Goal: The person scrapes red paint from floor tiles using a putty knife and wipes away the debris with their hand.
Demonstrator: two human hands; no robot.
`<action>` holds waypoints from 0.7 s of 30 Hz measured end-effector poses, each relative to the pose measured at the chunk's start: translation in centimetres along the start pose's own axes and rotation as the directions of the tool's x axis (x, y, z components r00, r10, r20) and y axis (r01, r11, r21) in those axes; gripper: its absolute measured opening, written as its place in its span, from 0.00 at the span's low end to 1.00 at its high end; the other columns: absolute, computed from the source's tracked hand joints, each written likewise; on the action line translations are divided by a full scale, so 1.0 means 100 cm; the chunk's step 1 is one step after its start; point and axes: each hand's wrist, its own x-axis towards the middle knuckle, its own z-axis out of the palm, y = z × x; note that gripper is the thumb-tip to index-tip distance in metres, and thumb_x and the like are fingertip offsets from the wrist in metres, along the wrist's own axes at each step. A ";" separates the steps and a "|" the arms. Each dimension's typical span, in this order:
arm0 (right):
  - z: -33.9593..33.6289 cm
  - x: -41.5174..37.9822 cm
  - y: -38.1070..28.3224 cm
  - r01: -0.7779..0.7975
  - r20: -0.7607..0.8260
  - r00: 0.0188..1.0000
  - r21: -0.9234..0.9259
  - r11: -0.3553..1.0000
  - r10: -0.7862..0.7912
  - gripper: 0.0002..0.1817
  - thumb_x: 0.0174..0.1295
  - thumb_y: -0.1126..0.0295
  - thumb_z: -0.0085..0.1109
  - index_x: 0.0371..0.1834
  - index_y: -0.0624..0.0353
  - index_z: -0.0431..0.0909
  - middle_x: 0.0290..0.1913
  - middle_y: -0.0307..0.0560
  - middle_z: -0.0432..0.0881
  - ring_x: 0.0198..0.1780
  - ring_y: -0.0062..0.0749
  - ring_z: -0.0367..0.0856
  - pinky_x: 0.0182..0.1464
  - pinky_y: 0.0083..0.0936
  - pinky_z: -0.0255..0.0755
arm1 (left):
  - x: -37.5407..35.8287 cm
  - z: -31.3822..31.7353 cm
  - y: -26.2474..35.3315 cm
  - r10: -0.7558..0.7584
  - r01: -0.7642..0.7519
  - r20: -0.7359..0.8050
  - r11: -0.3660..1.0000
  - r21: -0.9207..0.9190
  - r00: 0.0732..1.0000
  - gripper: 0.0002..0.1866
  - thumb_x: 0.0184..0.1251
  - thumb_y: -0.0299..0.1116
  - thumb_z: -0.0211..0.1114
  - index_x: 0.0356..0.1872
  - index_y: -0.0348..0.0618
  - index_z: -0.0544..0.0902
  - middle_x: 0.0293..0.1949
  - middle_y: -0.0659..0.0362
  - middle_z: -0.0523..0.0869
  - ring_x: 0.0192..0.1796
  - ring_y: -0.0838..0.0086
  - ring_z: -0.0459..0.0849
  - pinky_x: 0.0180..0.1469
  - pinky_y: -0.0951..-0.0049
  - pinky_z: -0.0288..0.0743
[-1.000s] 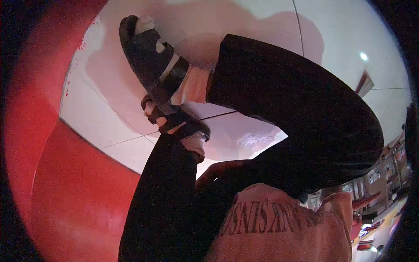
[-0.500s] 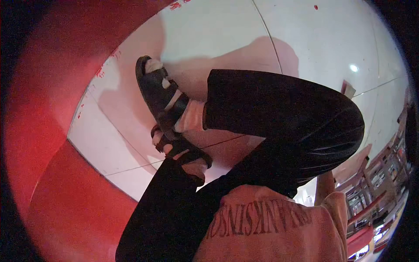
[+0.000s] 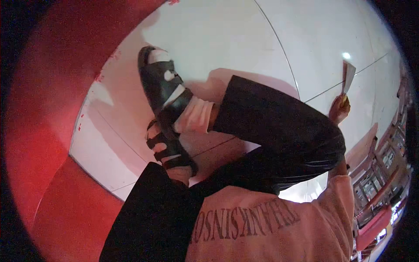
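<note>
My right hand [image 3: 340,109] shows beyond the bent knee at the right, its fingers closed around the narrow end of a flat, wedge-shaped tool that looks like a putty knife [image 3: 348,77]. The tool's wide end points away from me, over the pale floor [image 3: 318,48]. The right forearm is partly hidden behind the dark trouser leg [image 3: 279,118]. My left hand is out of view.
Black sandals [image 3: 163,85] with pale socks rest crossed on the floor. A red surface [image 3: 56,100] borders the floor at the left, with red specks along the edge. Shelf-like structures [image 3: 384,170] stand at the far right. My lettered shirt [image 3: 262,227] fills the bottom.
My right hand has come into view past the knee, and more of the putty knife shows. The knee has shifted left and down in the view.
</note>
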 end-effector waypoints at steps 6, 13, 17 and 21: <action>-0.006 0.003 -0.005 0.125 0.039 0.992 -0.135 0.983 -0.121 0.18 0.67 0.59 0.52 0.47 0.64 0.80 0.41 0.62 0.81 0.44 0.58 0.77 0.47 0.47 0.70 | 0.002 -0.003 -0.009 0.048 -0.049 -0.050 0.999 -0.017 0.998 0.28 0.63 0.41 0.65 0.61 0.39 0.73 0.59 0.49 0.78 0.59 0.60 0.78 0.60 0.62 0.72; -0.004 0.004 -0.002 0.101 -0.026 0.994 -0.038 0.994 -0.102 0.18 0.64 0.58 0.56 0.46 0.62 0.81 0.38 0.59 0.82 0.41 0.57 0.78 0.46 0.48 0.71 | 0.010 -0.016 -0.017 0.098 -0.096 -0.080 0.995 0.028 0.992 0.28 0.63 0.41 0.66 0.62 0.39 0.73 0.59 0.49 0.78 0.59 0.61 0.78 0.60 0.62 0.72; 0.004 0.003 0.013 0.083 -0.031 0.996 -0.118 0.990 -0.087 0.17 0.61 0.60 0.58 0.47 0.58 0.80 0.37 0.59 0.82 0.41 0.56 0.78 0.45 0.49 0.71 | 0.029 -0.031 -0.024 0.116 -0.108 -0.098 0.990 0.089 0.988 0.28 0.63 0.40 0.66 0.62 0.39 0.73 0.60 0.49 0.77 0.60 0.61 0.78 0.61 0.62 0.72; 0.000 0.003 0.010 0.080 0.002 0.997 -0.161 0.984 -0.080 0.19 0.62 0.54 0.54 0.51 0.51 0.78 0.38 0.52 0.82 0.43 0.52 0.77 0.46 0.51 0.71 | 0.040 -0.046 -0.030 0.141 -0.127 -0.089 0.981 0.148 0.986 0.28 0.63 0.40 0.66 0.62 0.39 0.73 0.60 0.49 0.77 0.60 0.61 0.78 0.61 0.62 0.72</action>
